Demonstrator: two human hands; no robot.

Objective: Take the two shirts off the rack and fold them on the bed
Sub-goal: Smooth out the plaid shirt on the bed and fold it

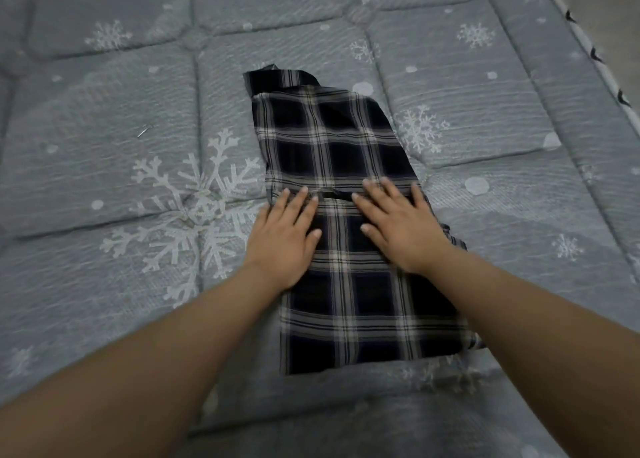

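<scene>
Over on the left, the bed (pixel 104 166) is a wide stretch of grey quilted cover with white snowflakes, and a small thin pale sliver (pixel 144 130) lies on it, too small to identify. Moving in, the left hand (pixel 282 236) lies flat, fingers straight and spread, palm down on the left edge of the plaid shirt (pixel 332 139), partly over the cover. It looks like a smoothing press, keeping that edge from sliding.

In the middle, the shirt is a long narrow strip running away from the person, collar end at the far side, sides apparently already turned in. A fabric edge crosses the strip right at the fingertips, so I'd judge the hands are flattening a fold or readying the next one across the length.

The right hand (pixel 403 225) mirrors the left: open, fingers splayed, pressing on the shirt's right side, holding nothing. Pressure from both sides keeps the strip square.

Further right, the bed's piped edge (pixel 588 49) runs off toward the corner.

The second shirt and the rack are nowhere in view. The sleeves are tucked out of sight, a little cloth pokes out at the shirt's right edge, and the fingers are slightly blurred.
</scene>
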